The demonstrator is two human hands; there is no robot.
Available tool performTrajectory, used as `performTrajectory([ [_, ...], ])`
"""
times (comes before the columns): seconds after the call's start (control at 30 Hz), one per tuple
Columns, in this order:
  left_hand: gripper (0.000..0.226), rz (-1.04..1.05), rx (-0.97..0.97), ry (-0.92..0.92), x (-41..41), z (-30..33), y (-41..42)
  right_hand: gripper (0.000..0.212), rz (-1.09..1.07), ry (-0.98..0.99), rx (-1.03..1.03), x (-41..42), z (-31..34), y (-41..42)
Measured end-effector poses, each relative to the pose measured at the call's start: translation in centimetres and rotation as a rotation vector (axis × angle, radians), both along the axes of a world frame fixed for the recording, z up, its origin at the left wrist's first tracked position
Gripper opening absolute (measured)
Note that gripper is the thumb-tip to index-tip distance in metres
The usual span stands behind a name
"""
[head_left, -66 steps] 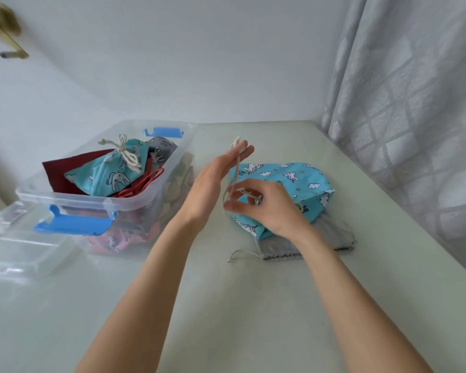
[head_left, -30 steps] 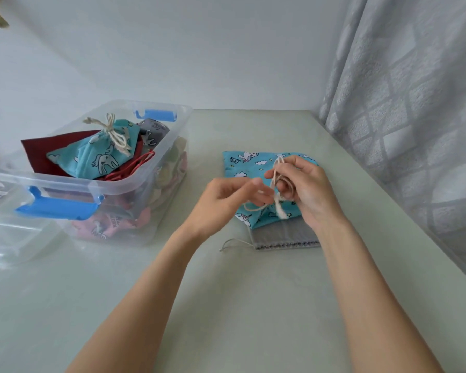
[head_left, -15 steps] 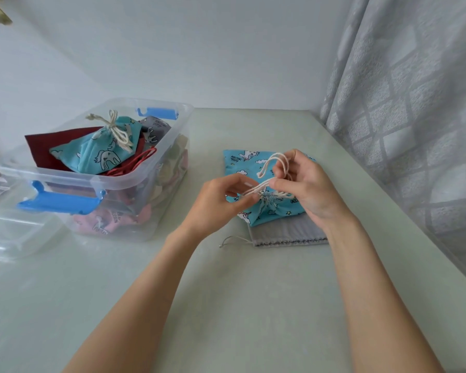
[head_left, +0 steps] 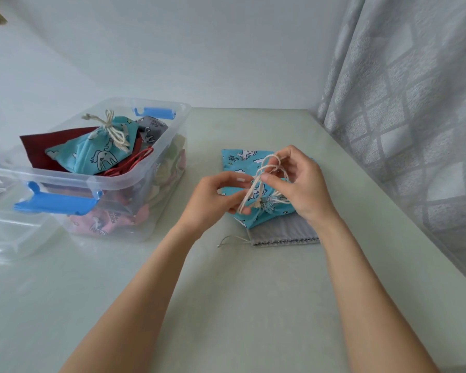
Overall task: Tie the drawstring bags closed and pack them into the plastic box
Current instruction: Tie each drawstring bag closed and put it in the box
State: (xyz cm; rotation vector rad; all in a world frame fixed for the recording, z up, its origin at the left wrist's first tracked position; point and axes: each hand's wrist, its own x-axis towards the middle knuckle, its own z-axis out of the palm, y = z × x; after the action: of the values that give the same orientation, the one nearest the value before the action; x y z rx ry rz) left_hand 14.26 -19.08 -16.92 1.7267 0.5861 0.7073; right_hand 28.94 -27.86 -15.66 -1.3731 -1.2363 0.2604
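Since half a second ago, the cord loop has been drawn higher above the bag and the right hand [head_left: 304, 184] has been raised slightly, while the left hand [head_left: 213, 200] is kept at much the same place. The cream drawstring [head_left: 256, 184] of the blue unicorn-print bag [head_left: 242, 157] is pinched between the thumb and fingertips of the left hand near the gathered neck, and its loops are held by the curled fingers of the right hand. The blue bag is laid on the pale green table [head_left: 253, 292], right of the box, and a grey bag [head_left: 283, 232] is seen beneath it, with its own cord end [head_left: 228, 241] trailing to the left on the table.

To the left, the clear plastic box [head_left: 156, 168] with blue handles is stood open. A tied blue bag [head_left: 97, 152] is rested on top of its contents, with a dark red cloth [head_left: 38, 146] behind it, a grey printed bag [head_left: 151, 130] toward the far end and a pink bag [head_left: 102, 219] seen low through the wall. The clear lid [head_left: 14, 238] is laid just beside the box at the left edge. A grey patterned curtain [head_left: 414, 117] is hung along the right.
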Motion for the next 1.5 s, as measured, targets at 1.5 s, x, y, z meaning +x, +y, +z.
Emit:
performTrajectory([
  [1.5,0.03,0.314,0.667,0.369,-1.4,-0.8,2.2,0.016,-0.43,0.233,-0.12,5.0,0.1,-2.2],
])
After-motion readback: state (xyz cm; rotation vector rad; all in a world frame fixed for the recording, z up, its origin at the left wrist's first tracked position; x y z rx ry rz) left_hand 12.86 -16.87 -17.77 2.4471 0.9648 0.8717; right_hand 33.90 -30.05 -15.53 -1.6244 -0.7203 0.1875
